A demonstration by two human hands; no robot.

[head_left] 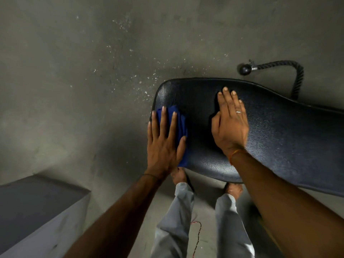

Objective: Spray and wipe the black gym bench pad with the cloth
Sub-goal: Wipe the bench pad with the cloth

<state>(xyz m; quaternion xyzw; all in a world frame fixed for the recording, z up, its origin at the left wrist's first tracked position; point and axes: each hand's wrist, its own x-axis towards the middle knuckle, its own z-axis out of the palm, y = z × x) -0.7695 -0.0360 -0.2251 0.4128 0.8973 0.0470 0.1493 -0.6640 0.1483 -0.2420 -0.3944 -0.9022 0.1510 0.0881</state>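
Head view: two bare forearms reach from the near edge to the black bench pad [270, 131], which runs from centre frame to the right edge above grey-trousered legs [229, 226] and bare feet. Left hand [164, 144], fingers spread, presses flat on the blue cloth [181, 125] at the pad's left end; right hand [229, 123], fingers together and holding nothing, lies flat mid-pad. Beyond the pad's far edge, a black rope handle [290, 71] rests on the speckled concrete floor [74, 71].
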